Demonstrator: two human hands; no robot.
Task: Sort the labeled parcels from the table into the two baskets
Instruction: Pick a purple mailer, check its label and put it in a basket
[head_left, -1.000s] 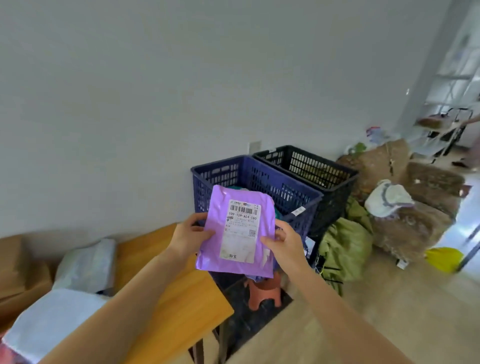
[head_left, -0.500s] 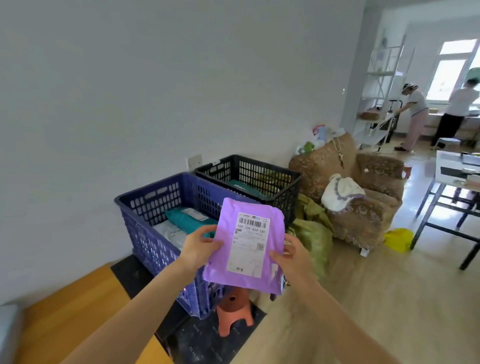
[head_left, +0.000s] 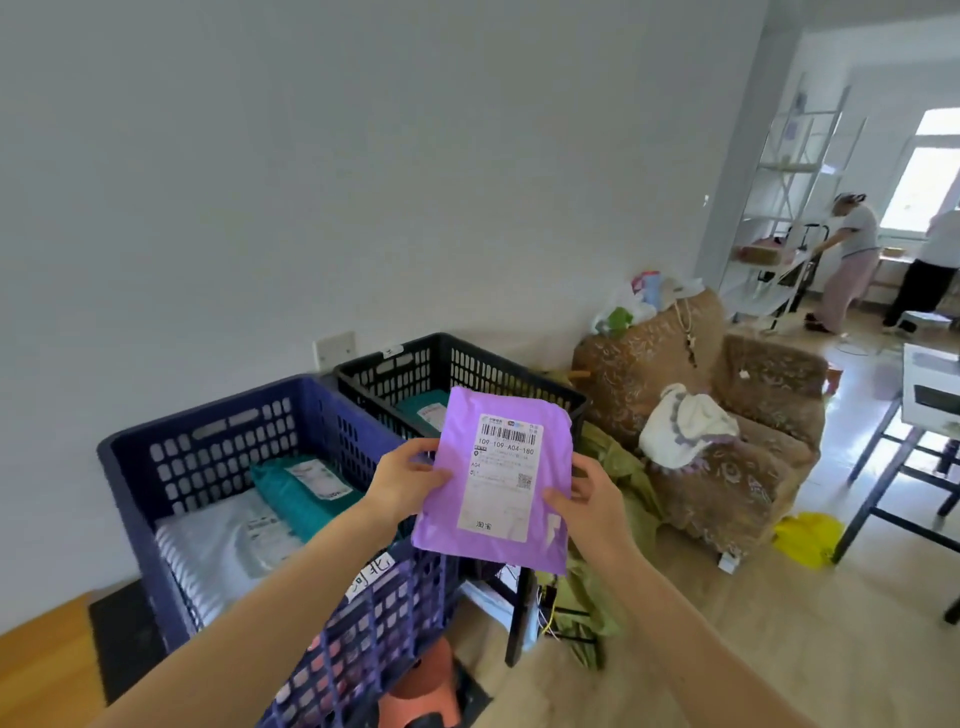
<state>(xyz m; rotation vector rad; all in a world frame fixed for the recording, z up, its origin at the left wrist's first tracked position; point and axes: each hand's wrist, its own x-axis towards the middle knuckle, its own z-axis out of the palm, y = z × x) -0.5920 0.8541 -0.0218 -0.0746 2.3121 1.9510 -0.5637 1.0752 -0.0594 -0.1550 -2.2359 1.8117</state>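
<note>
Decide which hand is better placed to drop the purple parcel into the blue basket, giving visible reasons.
Left, probably. Both hands pinch the purple parcel, but the left hand holds the edge nearest the blue basket; the right hand holds the edge farther from it.

The left hand (head_left: 402, 480) and right hand (head_left: 584, 499) shift the purple parcel (head_left: 498, 478) rightward, over the blue basket's (head_left: 218, 410) right rim.

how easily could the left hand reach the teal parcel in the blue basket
Probably not yet: the left hand grips the purple parcel. Otherwise the blue basket is open-topped, teal parcel uncovered.
</note>
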